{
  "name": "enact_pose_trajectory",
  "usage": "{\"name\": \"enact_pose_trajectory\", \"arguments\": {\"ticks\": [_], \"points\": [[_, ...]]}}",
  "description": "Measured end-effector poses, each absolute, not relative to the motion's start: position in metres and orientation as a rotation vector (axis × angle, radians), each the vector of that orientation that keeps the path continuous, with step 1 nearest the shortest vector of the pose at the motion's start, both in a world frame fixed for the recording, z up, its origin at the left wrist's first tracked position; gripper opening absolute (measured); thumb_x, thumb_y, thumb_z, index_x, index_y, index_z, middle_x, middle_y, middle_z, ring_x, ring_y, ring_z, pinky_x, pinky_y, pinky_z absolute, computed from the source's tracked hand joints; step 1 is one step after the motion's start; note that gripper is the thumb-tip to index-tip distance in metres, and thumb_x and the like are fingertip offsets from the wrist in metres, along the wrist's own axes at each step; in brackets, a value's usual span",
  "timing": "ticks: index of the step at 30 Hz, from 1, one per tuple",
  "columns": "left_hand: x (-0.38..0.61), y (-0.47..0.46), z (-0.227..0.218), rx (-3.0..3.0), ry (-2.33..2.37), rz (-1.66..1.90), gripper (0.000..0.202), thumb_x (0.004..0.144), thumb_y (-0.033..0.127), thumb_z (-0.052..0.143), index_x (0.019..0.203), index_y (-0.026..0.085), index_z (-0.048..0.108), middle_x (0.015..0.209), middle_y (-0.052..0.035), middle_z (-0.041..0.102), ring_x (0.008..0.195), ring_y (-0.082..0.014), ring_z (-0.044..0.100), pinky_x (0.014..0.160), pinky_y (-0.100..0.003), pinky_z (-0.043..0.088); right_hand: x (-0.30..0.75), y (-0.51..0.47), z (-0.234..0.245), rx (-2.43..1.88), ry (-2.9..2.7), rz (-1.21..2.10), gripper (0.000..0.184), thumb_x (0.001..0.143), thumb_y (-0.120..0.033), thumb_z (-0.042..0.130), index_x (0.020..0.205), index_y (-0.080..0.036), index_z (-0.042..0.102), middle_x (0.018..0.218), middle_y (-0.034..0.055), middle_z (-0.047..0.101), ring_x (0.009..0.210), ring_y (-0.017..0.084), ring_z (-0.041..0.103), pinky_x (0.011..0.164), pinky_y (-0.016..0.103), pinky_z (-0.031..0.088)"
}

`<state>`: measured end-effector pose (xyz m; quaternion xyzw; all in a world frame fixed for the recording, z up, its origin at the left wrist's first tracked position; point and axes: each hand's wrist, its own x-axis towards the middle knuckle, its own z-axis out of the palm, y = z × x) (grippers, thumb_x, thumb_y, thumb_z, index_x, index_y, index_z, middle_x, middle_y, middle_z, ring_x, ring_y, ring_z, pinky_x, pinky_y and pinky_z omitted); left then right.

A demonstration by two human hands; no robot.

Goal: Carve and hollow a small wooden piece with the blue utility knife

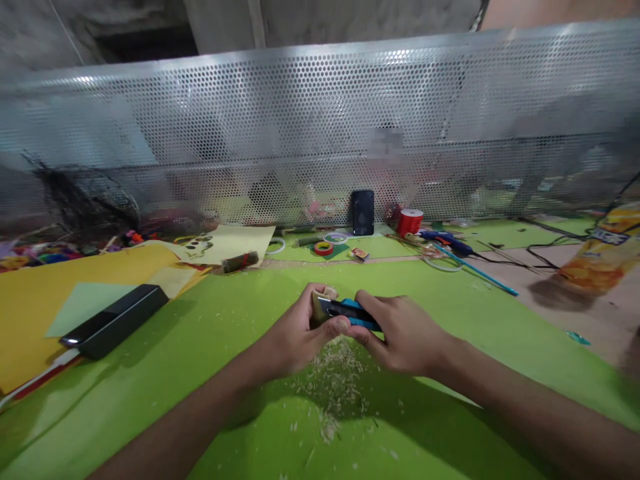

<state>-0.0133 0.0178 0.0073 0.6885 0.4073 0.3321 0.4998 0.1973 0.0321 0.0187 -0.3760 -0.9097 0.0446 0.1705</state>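
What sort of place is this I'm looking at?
Probably a craft workspace. Pale shavings lie on the green work surface beneath the hands and their blue cutter knife; behind are a red spool and what looks like a glue gun.

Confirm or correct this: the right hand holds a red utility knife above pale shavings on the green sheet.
The colour is wrong: in the head view, the right hand holds a blue-and-black utility knife above pale shavings on the green sheet.

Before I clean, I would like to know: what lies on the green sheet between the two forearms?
Pale shavings, loosely heaped and scattered, lie there, as the head view shows.
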Motion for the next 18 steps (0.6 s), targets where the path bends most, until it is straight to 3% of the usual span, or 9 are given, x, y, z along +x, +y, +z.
{"name": "enact_pose_trajectory", "arguments": {"ticks": [18], "points": [[-0.0105, 0.0142, 0.0091, 1.619, 0.981, 0.832, 0.049, 0.087, 0.057, 0.057, 0.115, 0.022, 0.039, 0.079, 0.0024, 0.050, 0.067, -0.0124, 0.046, 0.062, -0.024, 0.037, 0.1969, 0.0309, 0.0198, -1.069, -2.572, 0.186, 0.038, 0.096, -0.057, 0.029, 0.090, -0.021, 0.042, 0.068, 0.0032, 0.058, 0.053, 0.017, 0.049, 0.051, 0.028, 0.022]]}}
